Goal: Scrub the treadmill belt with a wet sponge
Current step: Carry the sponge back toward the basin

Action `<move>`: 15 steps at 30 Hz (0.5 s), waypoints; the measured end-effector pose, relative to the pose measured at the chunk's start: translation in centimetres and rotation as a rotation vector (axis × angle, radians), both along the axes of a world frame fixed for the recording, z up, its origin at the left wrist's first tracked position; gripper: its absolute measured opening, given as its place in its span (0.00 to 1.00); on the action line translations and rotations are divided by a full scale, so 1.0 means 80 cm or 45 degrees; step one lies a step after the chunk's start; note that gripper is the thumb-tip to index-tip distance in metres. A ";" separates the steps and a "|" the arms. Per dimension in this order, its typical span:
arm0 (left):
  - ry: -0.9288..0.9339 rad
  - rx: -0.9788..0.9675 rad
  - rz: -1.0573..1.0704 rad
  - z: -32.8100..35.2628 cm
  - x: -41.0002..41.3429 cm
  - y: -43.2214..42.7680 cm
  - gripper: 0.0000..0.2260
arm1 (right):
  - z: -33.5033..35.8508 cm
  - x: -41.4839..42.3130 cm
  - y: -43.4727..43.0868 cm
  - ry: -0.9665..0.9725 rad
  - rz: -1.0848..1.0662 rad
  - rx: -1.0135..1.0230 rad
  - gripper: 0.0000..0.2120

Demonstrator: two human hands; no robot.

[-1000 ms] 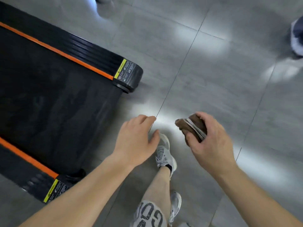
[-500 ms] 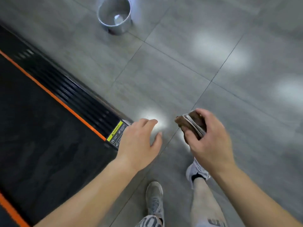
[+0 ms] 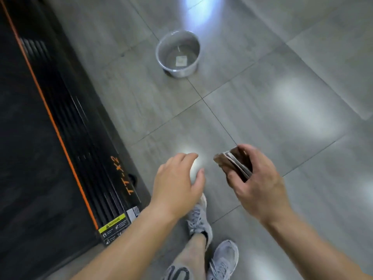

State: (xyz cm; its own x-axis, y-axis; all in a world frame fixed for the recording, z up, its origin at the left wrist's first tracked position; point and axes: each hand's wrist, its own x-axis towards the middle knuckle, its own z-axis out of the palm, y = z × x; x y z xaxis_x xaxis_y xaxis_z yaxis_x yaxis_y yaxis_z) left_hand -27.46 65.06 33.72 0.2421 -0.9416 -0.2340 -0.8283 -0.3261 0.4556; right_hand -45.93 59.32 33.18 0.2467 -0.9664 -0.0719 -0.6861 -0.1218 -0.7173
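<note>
A black treadmill belt [image 3: 26, 150] with an orange stripe fills the left side of the view. My right hand [image 3: 256, 178] grips a brown sponge [image 3: 232, 161] with a pale layer, held above the grey floor to the right of the treadmill. My left hand [image 3: 177, 178] hovers beside it, fingers loosely curled, holding nothing. Both hands are off the belt, over the floor tiles.
A grey metal bucket [image 3: 177, 55] with water in it stands on the tiled floor ahead. The treadmill's ribbed side rail [image 3: 86, 142] runs along the belt's right edge. My legs and grey sneakers [image 3: 199, 221] are below my hands.
The view has swung forward along the treadmill's side; the bucket now sits nearer the middle of the view. My hands keep the same pose, the sponge still in my right hand.
</note>
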 end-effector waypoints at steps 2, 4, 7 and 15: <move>-0.006 -0.006 0.072 -0.007 0.012 -0.039 0.19 | -0.005 0.015 -0.053 -0.029 0.056 0.027 0.23; -0.019 -0.018 0.133 -0.018 0.029 -0.080 0.18 | -0.013 0.033 -0.108 -0.027 0.116 0.014 0.23; -0.012 -0.033 0.202 -0.031 0.060 -0.145 0.19 | -0.025 0.066 -0.187 -0.041 0.180 -0.016 0.21; 0.084 0.018 0.416 -0.070 0.129 -0.315 0.23 | -0.067 0.157 -0.371 -0.037 0.324 -0.060 0.22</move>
State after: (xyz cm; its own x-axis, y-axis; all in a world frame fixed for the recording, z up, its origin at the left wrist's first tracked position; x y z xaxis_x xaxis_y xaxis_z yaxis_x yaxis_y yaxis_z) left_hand -17.12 39.90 28.11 0.5147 -0.8133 -0.2715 -0.6478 -0.5763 0.4982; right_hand -33.39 29.65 27.80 0.4834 -0.8752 -0.0173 -0.6083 -0.3216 -0.7257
